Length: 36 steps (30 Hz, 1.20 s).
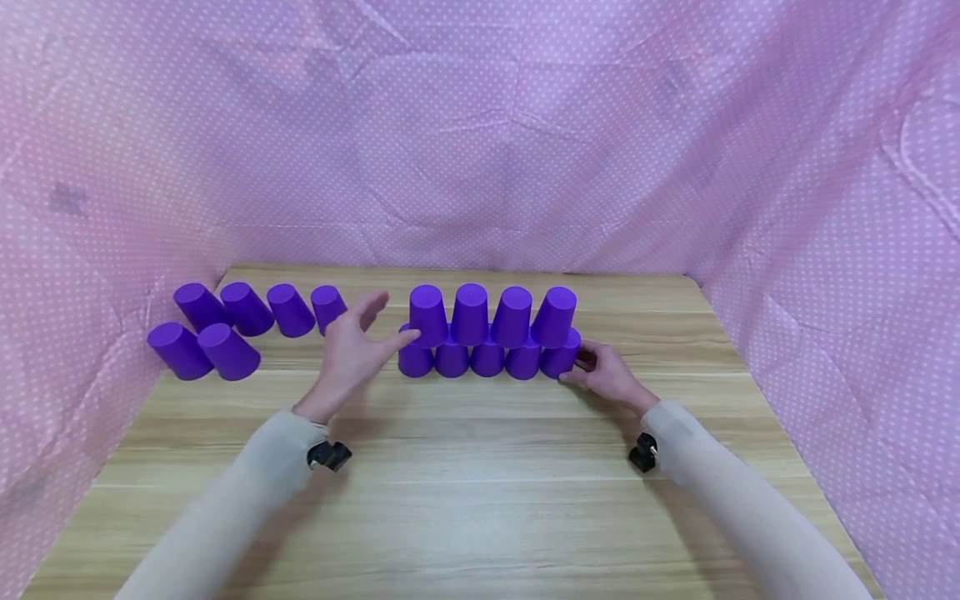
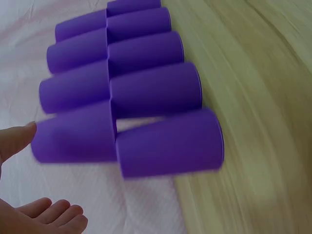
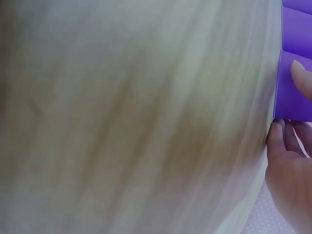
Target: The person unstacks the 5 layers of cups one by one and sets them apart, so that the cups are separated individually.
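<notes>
Upside-down purple cups stand in two tiers at the middle of the head view. The lower row has several cups, and the upper row rests across their bases. My left hand (image 1: 352,358) is spread beside the leftmost upper cup (image 1: 427,318). Its thumb reaches that cup's side, but touching cannot be made out for certain; the fingers stay apart from it. At the opposite end, my right hand (image 1: 611,379) holds the rightmost lower cup (image 1: 559,357), thumb in front and fingers at its far side. The right wrist view shows the thumb (image 3: 303,80) over this cup.
Several more upside-down purple cups stand apart at the left of the wooden table (image 1: 480,500), among them a front cup (image 1: 228,352) and a back cup (image 1: 291,311). The cup (image 1: 327,307) nearest the left hand is partly hidden. Pink dotted cloth (image 1: 480,150) surrounds the table.
</notes>
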Motion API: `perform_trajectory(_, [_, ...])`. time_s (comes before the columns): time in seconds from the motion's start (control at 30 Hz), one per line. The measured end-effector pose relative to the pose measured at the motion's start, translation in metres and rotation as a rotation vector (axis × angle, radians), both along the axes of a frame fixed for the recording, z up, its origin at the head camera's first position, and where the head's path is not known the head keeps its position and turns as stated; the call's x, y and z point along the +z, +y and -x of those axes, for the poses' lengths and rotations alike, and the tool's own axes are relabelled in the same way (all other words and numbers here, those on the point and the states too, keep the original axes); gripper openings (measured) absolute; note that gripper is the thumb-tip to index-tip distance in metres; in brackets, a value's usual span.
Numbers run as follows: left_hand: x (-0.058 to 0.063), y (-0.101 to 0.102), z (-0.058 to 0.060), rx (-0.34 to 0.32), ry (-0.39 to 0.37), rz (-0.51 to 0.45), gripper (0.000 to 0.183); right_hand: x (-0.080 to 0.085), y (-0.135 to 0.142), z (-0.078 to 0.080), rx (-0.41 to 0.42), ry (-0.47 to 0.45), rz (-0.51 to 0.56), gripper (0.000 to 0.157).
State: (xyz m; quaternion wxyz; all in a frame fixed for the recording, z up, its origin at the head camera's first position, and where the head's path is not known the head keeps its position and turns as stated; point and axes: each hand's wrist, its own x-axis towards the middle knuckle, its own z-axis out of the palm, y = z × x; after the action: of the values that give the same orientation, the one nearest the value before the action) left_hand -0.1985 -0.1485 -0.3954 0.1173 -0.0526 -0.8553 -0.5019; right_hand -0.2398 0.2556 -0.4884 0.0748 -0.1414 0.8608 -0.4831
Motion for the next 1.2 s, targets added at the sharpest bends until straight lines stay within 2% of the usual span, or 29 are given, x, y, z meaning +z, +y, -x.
perform_trajectory(0.2, [-0.009,0.023,0.011,-0.021,0.027,-0.008,0.079,0.001,0.0,0.0,0.004,-0.017,0.007,0.055])
perform_trajectory(0.33, [-0.012,0.031,0.017,-0.01,0.054,-0.041,0.076,0.001,0.0,0.001,-0.003,-0.038,0.014,0.056])
perform_trajectory(0.5, [-0.014,0.036,0.019,-0.008,0.047,-0.044,0.074,0.002,-0.001,0.0,0.003,-0.057,0.021,0.057])
perform_trajectory(0.73, [-0.018,0.039,0.021,-0.013,0.045,-0.037,0.071,0.028,-0.009,-0.012,0.019,-0.078,0.06,0.053])
perform_trajectory(0.8, [-0.019,0.039,0.022,-0.015,0.054,-0.038,0.069,0.031,-0.01,-0.013,0.018,-0.08,0.059,0.053])
perform_trajectory(0.9, [-0.02,0.04,0.022,-0.02,0.071,-0.051,0.064,0.027,-0.008,-0.011,0.02,-0.071,0.064,0.052])
perform_trajectory(1.0, [-0.021,0.04,0.02,-0.024,0.074,-0.071,0.062,0.016,-0.005,-0.006,0.015,-0.059,0.053,0.053])
perform_trajectory(1.2, [-0.018,0.03,0.012,-0.029,0.062,-0.137,0.062,0.0,-0.001,-0.001,0.003,-0.037,0.042,0.056])
